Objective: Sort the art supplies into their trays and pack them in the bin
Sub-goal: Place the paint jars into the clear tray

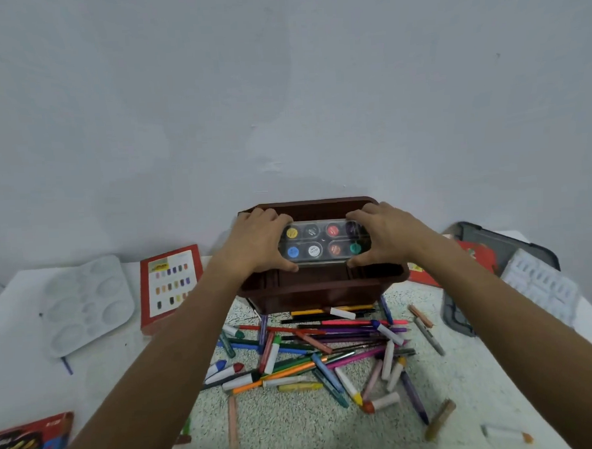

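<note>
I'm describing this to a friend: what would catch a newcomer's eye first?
The left hand and right hand grip a clear case of eight round paint pots over the dark brown plastic bin, dead centre. Just in front sprawls a bright heap of crayons and markers.

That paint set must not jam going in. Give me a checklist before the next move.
1. Grip of left hand on paint set: ok.
2. Grip of right hand on its other end: ok.
3. Set above the bin opening: ok.
4. Set held level: ok.
5. Room in bin beneath set: cannot tell, hidden.
6. Sorting of pens and crayons: not ok, loose on table.
</note>
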Demonstrator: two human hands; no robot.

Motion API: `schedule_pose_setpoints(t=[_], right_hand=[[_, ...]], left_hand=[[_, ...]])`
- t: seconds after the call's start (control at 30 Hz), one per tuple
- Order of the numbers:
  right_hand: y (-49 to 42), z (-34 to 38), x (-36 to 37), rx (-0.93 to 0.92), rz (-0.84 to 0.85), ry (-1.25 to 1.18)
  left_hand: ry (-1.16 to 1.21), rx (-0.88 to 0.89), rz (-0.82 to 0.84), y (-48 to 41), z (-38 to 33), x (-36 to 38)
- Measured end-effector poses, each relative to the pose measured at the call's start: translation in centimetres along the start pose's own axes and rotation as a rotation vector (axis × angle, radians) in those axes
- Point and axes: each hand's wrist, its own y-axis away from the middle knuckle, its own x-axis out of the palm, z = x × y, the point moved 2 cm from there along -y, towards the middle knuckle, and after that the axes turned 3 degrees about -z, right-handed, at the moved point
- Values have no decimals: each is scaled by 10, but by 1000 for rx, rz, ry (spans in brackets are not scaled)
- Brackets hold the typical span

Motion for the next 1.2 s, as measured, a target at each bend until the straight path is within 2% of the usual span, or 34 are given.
schedule_pose_setpoints(t=[0.27, 0.37, 0.5, 0.93, 1.2], right_hand=[[-30, -2, 47, -122, 168, 77], [-32, -3, 61, -164, 143, 107], [-32, -6, 73, -231, 69, 157], [-37, -12, 81, -323, 71, 184], [-39, -13, 80, -345, 58, 172]], left_hand=[[-107, 61, 200, -23, 4, 45], [-110, 85, 250, -24, 7, 57], [-138, 134, 212, -21, 9, 68], [-135, 186, 232, -20, 13, 70], [-127, 147, 176, -23, 9, 61]])
